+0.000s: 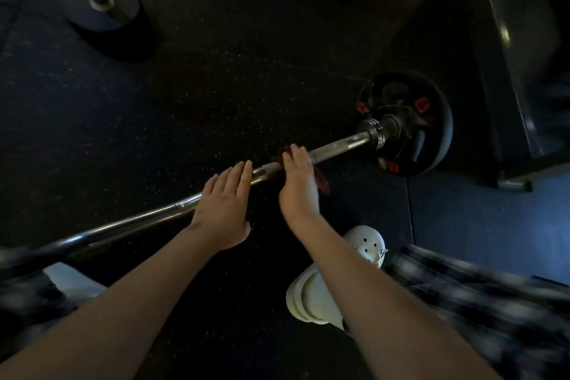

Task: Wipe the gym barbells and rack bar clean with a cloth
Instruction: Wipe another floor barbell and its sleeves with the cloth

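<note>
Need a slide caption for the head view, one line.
Right hand presses a dark red cloth onto the chrome barbell near its weight plate; left hand rests flat on the bar.

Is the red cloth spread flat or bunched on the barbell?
Bunched. The cloth lies crumpled over the barbell under the right hand, one end hanging below it.

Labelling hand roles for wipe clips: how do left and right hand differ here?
Left hand lies bare on the barbell; right hand presses the dark red cloth onto it. Right hand sits nearer the weight plate than left hand. Both lay straight fingers across it.
</note>
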